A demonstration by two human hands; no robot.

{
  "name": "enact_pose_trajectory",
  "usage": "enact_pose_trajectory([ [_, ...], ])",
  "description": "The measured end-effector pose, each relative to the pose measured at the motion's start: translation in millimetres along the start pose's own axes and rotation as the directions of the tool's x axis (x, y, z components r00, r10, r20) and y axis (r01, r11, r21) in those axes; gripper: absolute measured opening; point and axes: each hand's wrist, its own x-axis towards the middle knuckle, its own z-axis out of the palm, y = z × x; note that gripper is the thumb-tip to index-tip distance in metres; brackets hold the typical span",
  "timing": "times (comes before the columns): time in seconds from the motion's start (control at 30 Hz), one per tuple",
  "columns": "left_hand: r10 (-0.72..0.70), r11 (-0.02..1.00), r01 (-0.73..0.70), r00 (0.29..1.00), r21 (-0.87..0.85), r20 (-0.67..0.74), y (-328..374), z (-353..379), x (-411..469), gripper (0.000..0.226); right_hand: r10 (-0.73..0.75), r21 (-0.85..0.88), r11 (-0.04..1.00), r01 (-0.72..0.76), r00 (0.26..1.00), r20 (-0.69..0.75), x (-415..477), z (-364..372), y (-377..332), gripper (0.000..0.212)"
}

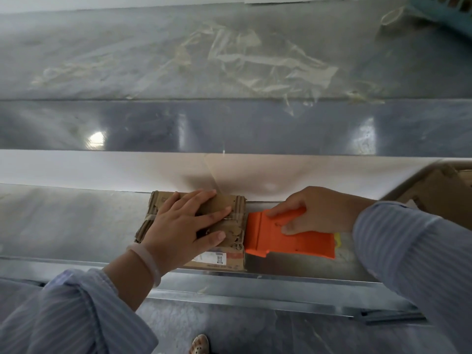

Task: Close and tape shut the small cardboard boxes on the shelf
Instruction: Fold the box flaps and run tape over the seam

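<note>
Taping step: left hand (187,221), fingers spread, presses the small cardboard box (194,226) shut; right hand (313,212) grips the orange tape dispenser (288,237) at its edge, probably to pull tape across next.

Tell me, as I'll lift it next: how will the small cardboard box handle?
The small cardboard box probably gives a little: its corrugated edges look frayed. Low and flat, it is unlikely to tip. The left hand pressing flat on it suggests it slides easily.
</note>
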Motion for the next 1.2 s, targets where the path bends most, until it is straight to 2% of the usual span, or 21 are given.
enact_pose_trajectory([
  [0.23,0.006,1.000,-0.006,1.000,0.007,0.004,0,0,1,0.061,0.068,0.053,0.996,-0.065,0.996,-0.056,2,7,-6,0.033],
  [0.33,0.008,1.000,-0.008,1.000,-0.002,0.003,0,0,0,0.062,0.133,-0.173,0.974,-0.144,0.988,-0.077,2,20,0,0.033],
  [0.37,0.013,1.000,-0.013,1.000,-0.007,0.007,0,0,-1,0.062,0.165,-0.186,0.966,-0.178,0.982,-0.087,1,28,5,0.033],
  [0.47,0.004,1.000,-0.004,1.000,-0.008,-0.001,0,0,-1,0.061,0.206,-0.031,0.977,-0.211,0.971,-0.118,-5,36,20,0.034],
  [0.67,0.019,1.000,-0.019,1.000,-0.003,-0.008,-1,1,-1,0.058,0.185,0.006,0.982,-0.188,0.965,-0.185,-14,43,29,0.033],
  [0.77,0.028,1.000,-0.028,1.000,-0.005,-0.007,0,1,-1,0.058,0.205,0.091,0.978,-0.189,0.950,-0.234,-24,52,38,0.023],
  [0.83,0.023,1.000,-0.023,1.000,-0.010,-0.011,0,1,-1,0.060,0.194,0.123,0.978,-0.166,0.942,-0.275,-31,62,44,0.022],
  [1.0,0.019,1.000,-0.019,1.000,-0.012,-0.001,0,0,0,0.062,0.105,0.270,0.963,-0.015,0.941,-0.321,-55,60,46,0.036],
  [1.03,0.015,1.000,-0.015,1.000,-0.013,0.005,0,-1,0,0.062,0.090,0.217,0.976,-0.017,0.939,-0.333,-58,58,46,0.036],
  [1.1,0.006,1.000,-0.006,1.000,-0.007,0.014,0,-1,0,0.064,0.079,-0.012,0.996,-0.089,0.928,-0.365,-62,53,46,0.035],
  [1.13,0.004,1.000,-0.004,1.000,0.002,0.020,0,-1,0,0.066,0.051,-0.165,0.979,-0.122,0.923,-0.382,-62,53,47,0.036],
  [1.2,0.001,1.000,-0.001,1.000,0.011,0.024,0,-1,-1,0.066,-0.039,-0.475,0.864,-0.168,0.918,-0.395,-54,56,56,0.039],
])
